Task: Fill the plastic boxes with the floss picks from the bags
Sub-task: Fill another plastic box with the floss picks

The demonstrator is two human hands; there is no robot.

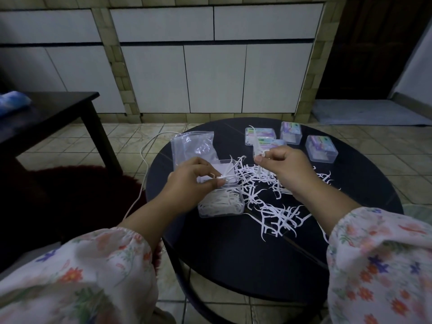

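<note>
Mid-fill. Left hand [194, 176] pinches a floss-pick bundle [225, 175] over open plastic box [221, 204]; right hand [284, 167] grips one pick [257, 142]. Loose picks [271, 206] litter counter [233, 249]. Next: align, drop in.

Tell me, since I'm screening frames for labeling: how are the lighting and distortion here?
Head view: dim, bluish light; white floss picks stand out on the dark table; wide-angle bending curves the cabinets; sleeves near the bottom edge look soft.
</note>
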